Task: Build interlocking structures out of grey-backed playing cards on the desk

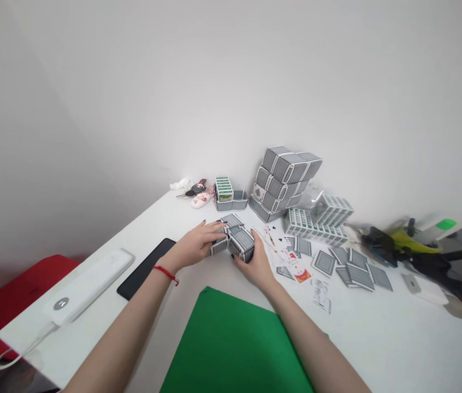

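Observation:
A block folded from grey-backed playing cards [241, 240] lies on the white table, in front of me. My right hand [256, 255] wraps round its right side, the thumb at the near edge. On the left, my left hand [203, 240] holds the block's other part, its fingers reaching over the top and partly hiding it. Behind the hands stands a leaning stack of similar card blocks [282, 180]. Loose playing cards [282, 248], some face up, spread just right of my right hand. A folded-card tray [231, 204] sits behind, holding green-and-white card boxes [223, 188].
More green-and-white card boxes [317, 224] stand right of the stack. Face-down cards [354, 268] lie scattered farther right. A black phone [144, 267] and a white power bank [92, 286] with a cable are at left. Green cloth [235, 344] is nearest me; keys and charms [200, 194] lie behind.

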The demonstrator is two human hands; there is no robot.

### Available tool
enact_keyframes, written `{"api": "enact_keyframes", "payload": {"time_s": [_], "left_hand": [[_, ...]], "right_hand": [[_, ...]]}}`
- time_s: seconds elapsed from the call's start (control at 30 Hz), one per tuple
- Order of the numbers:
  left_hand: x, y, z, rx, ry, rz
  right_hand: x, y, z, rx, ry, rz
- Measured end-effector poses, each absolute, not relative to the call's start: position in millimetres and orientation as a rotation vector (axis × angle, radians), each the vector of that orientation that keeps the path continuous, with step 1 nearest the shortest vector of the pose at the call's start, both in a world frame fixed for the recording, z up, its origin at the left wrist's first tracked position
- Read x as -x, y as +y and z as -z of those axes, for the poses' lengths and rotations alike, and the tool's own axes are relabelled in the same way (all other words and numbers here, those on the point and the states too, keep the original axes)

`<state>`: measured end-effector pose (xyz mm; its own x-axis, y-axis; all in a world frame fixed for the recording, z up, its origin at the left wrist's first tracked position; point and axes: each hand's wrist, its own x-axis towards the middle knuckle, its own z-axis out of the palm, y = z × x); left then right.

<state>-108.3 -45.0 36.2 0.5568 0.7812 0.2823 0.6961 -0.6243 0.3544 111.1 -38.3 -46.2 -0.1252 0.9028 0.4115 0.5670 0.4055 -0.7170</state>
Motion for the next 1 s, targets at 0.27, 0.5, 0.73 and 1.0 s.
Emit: {"api": "enact_keyframes", "payload": {"time_s": [0.27, 0.5, 0.73, 1.0], "left_hand": [[106, -45, -34, -2.599, 1.264, -0.667], [104, -43, -37, -2.605, 1.286, -0.620], [104, -40, -45, -2.597, 1.284, -0.506], [100, -51, -32, -2.628, 1.350, -0.692]], "right_hand": [[-111, -38, 48, 1.253, -1.808, -0.479], [-110, -39, 46, 1.254, -1.812, -0.483], [-111, -39, 47, 1.266, -1.809, -0.499], [-110, -39, 46, 1.260, -1.809, -0.477]]}}
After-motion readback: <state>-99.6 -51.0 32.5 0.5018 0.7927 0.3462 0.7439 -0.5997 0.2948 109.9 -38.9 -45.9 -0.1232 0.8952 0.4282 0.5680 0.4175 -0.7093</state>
